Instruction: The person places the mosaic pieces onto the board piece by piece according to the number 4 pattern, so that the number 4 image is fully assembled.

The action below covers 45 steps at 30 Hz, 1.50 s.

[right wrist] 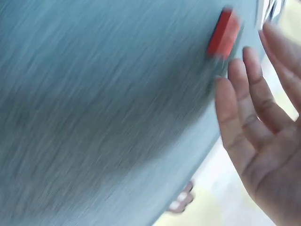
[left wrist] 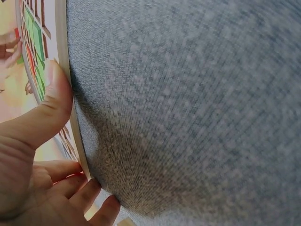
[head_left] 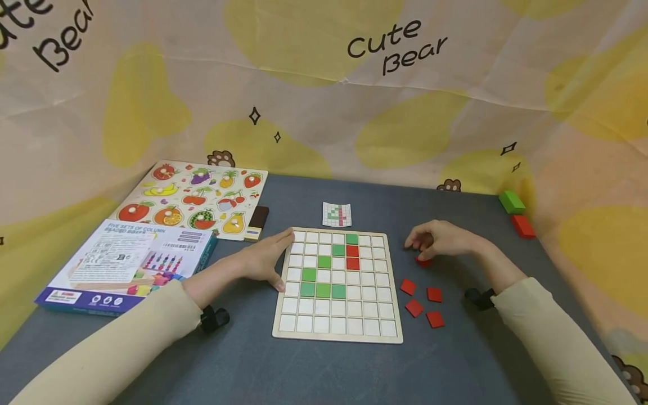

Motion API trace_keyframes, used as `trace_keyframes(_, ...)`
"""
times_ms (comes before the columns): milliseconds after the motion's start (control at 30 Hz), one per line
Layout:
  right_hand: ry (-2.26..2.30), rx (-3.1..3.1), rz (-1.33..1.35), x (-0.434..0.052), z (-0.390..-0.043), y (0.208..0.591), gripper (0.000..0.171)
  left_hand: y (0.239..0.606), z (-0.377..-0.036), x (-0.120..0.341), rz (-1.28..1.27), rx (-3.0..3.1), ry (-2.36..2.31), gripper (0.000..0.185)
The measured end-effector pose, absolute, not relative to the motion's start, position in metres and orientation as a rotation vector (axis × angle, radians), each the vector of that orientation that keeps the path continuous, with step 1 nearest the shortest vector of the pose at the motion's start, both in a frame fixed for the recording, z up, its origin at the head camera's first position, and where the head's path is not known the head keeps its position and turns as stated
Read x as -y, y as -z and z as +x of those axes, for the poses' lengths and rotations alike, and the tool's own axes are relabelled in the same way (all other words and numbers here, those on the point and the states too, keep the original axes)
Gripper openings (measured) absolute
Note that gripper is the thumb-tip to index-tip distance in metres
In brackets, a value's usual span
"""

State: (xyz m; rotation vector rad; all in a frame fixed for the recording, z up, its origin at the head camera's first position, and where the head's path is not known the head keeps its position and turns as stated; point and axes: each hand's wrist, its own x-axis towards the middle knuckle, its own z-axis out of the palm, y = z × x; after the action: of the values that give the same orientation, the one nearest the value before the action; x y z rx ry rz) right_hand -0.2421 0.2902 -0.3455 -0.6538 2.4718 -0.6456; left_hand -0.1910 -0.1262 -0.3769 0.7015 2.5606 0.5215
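At the bottom of the head view two cream sleeves come in from the lower corners, each wrist wearing a small black camera. Just beyond them, in the lower centre, lies a wooden grid board on the grey table. Most of its cells are white; green tiles fill a short row in the middle with others stepping up toward the upper right, and two red tiles sit one above the other below the topmost green one.

The left hand rests against the board's left edge with fingers straight and relaxed, gripping nothing; the left wrist view shows the thumb lying along the wooden rim.

To the right of the board four loose red tiles lie scattered on the table. A little further up, the right hand hangs over a fifth red tile that lies on the table just beneath it. The right wrist view, though blurred, shows the fingers spread and straight, close to that tile but not closed on it.

Further back, a small pattern card lies above the board. At left sit a blue toy box and a fruit puzzle board; at far right, a green block and a red block rest at the table's edge, before a "Cute Bear" backdrop.
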Motion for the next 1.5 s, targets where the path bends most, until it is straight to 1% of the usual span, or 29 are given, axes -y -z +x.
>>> trace_keyframes(100,0.644,-2.429,-0.629,-0.304,-0.244,0.347,0.031,0.377,-0.191,0.127,0.703,-2.561,-0.525,0.118)
trace_keyframes(200,0.648,-2.424,-0.650,-0.312,-0.245,0.353,0.033,0.377,-0.192,0.128,0.705,-2.562,-0.529,0.118)
trace_keyframes(433,0.662,-2.489,-0.622,-0.314,-0.245,0.365,0.025,0.378,-0.192,0.128,0.702,-2.560,-0.533,0.117)
trace_keyframes(633,0.661,-2.564,-0.612,-0.305,-0.246,0.361,0.019,0.378,-0.192,0.128,0.697,-2.561,-0.529,0.118)
trace_keyframes(767,0.744,-2.596,-0.627,-0.286,-0.242,0.357,0.015,0.379,-0.192,0.129,0.700,-2.563,-0.522,0.118)
trace_keyframes(900,0.842,-2.590,-0.676,-0.257,-0.233,0.357,0.015,0.378,-0.192,0.128,0.701,-2.560,-0.524,0.118)
trace_keyframes(1167,0.910,-2.522,-0.718,-0.199,-0.206,0.360,0.010,0.379,-0.192,0.128,0.696,-2.558,-0.530,0.118)
trace_keyframes(1500,0.901,-2.539,-0.764,-0.172,-0.193,0.366,0.009,0.378,-0.192,0.128,0.701,-2.555,-0.531,0.118)
